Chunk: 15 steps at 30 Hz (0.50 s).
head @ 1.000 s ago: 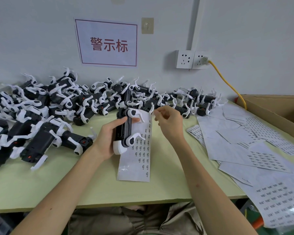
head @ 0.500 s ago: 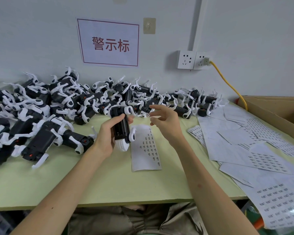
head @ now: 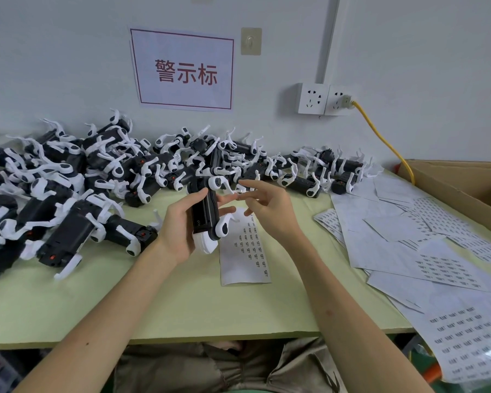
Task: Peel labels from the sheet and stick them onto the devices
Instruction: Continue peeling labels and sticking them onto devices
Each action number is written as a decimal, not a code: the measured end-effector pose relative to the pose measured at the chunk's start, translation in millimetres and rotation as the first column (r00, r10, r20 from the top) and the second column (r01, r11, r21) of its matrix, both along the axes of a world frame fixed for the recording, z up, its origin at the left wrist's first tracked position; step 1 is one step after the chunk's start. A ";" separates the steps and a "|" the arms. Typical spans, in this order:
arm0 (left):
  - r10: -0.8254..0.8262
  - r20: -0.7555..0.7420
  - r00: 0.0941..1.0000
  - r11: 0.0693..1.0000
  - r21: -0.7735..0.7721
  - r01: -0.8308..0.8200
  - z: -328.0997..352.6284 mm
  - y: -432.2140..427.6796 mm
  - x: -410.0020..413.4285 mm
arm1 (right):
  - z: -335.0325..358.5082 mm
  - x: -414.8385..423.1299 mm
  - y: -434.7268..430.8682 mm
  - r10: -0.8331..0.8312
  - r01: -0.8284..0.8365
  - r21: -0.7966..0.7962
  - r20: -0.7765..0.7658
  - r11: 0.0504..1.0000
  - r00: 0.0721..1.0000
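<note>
My left hand (head: 179, 222) grips a black device with white clips (head: 206, 214), held upright above the table's middle. My right hand (head: 267, 208) hovers just right of it, fingers spread; its forefinger tip reaches toward the device's side and seems to carry a tiny label, too small to tell for sure. A narrow label sheet (head: 245, 248) with rows of small printed labels lies flat on the pale green table (head: 182, 302), below and right of the device.
A big heap of the same black-and-white devices (head: 77, 188) covers the table's left and back. Several loose label sheets (head: 425, 251) spread over the right side. A cardboard box (head: 465, 182) stands at far right. A yellow cable (head: 386, 143) runs from the wall sockets.
The label sheet has dropped from under the device onto the table. My left hand raised and turned the device upright. My right hand left the sheet and opened toward the device.
</note>
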State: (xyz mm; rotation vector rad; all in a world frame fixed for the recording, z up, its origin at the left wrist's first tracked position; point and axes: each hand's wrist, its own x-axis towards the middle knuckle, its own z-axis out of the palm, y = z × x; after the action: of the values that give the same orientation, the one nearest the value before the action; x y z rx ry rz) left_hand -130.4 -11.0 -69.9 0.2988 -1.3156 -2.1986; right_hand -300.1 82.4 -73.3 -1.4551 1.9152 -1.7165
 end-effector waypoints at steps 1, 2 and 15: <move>0.001 0.003 1.000 1.000 -0.005 -0.001 0.5 1.0 0.2 | 0.1 0.3 -0.3 0.003 -0.003 -0.002 0.004 1.000 1.000; 0.001 0.001 1.000 1.000 -0.008 -0.001 1.1 2.0 0.6 | 0.0 0.7 -0.5 0.004 -0.004 -0.004 0.010 1.000 1.000; 0.017 -0.005 1.000 1.000 0.006 -0.017 8.9 12.5 2.2 | 4.0 3.4 -0.3 0.063 -0.070 0.026 0.210 0.997 0.976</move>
State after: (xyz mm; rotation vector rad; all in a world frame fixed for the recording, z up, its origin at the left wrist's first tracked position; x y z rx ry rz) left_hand -128.2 1.5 -61.0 0.3058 -1.2994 -2.1888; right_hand -296.8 82.1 -69.3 -1.2567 1.7577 -1.7230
